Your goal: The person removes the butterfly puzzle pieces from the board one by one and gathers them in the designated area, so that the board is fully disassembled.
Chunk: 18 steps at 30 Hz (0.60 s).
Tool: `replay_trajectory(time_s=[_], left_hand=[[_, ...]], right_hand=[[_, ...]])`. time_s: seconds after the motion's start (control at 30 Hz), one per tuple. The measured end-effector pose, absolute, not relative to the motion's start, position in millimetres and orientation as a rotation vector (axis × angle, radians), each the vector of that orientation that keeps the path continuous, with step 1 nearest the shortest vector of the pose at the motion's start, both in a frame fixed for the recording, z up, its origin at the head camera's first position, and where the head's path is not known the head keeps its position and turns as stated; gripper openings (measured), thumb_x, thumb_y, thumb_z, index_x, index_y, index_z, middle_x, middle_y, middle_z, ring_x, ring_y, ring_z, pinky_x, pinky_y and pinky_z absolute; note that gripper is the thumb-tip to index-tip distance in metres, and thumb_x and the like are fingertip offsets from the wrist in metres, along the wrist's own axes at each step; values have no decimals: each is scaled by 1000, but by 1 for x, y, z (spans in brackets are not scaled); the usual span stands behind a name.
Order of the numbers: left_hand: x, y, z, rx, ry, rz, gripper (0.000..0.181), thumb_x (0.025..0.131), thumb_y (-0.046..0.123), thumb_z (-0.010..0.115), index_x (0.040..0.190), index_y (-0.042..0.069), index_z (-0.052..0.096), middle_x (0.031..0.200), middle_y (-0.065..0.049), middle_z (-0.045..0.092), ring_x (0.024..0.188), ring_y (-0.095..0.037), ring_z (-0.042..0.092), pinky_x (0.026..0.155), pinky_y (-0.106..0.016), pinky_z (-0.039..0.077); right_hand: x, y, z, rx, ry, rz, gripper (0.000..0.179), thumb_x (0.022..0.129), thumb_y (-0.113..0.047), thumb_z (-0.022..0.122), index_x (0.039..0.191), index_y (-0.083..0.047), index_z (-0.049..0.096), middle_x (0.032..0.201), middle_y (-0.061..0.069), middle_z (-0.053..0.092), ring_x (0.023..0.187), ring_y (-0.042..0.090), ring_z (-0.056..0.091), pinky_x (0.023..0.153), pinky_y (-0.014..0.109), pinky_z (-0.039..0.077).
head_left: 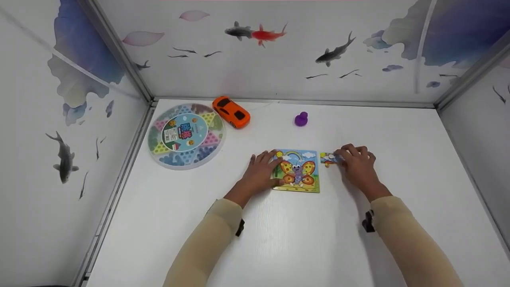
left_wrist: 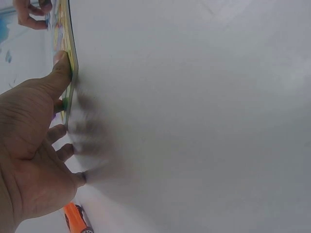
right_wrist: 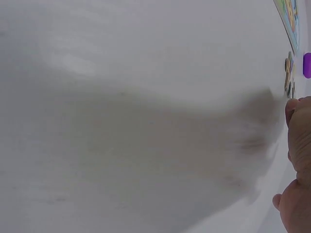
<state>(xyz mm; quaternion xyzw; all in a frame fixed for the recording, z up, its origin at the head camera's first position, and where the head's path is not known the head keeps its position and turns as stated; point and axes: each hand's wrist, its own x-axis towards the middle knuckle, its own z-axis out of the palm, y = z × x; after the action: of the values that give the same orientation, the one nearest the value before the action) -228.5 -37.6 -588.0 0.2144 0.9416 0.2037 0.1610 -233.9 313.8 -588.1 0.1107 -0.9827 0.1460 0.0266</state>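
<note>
A square butterfly puzzle board (head_left: 298, 171) lies flat on the white table. My left hand (head_left: 261, 173) rests at its left side, with the thumb and index finger pressing on the board's edge and the other fingers spread past its corner. The left wrist view shows that thumb (left_wrist: 62, 68) on top of the board's rim. Just right of the board, my right hand (head_left: 358, 165) pinches a small, colourful puzzle piece (head_left: 327, 158) at its right end. Fingers cover part of that piece. From the right wrist, the piece (right_wrist: 289, 73) appears low over the table beside the fingertips.
A round, clear-rimmed board game (head_left: 185, 135) lies at the back left, with an orange toy car (head_left: 231, 112) beside it. Behind the puzzle stands a small purple toy (head_left: 301, 119). Walls printed with fish (head_left: 336, 52) border the white table (head_left: 287, 239).
</note>
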Motion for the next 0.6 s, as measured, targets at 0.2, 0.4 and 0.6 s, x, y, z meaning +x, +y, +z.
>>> replay_trajectory(time_s=[0.2,0.4,0.6], left_hand=[[-232,-39,-599,630,2710,595,80,103,55,74,171,24,44,186,-5,23,171,-38,23,138,-68,17],[-229,-38,-593,610,2701,569,81,103,57,73,172,27,43,187,-3,21,173,-36,20,139,-66,16],[-230,-38,-592,615,2711,515,81,104,58,71,173,29,40,187,-1,19,173,-35,19,139,-64,15]], right_hand=[[-234,321,-592,347,-3035,427,39,106,-1,68,141,-16,67,149,16,57,140,51,45,114,88,31],[-236,323,-594,352,-3051,413,38,107,-4,69,142,-17,66,150,16,57,140,51,46,115,89,31],[-236,326,-594,355,-3064,421,36,107,-4,68,142,-16,67,150,17,58,140,51,46,116,89,30]])
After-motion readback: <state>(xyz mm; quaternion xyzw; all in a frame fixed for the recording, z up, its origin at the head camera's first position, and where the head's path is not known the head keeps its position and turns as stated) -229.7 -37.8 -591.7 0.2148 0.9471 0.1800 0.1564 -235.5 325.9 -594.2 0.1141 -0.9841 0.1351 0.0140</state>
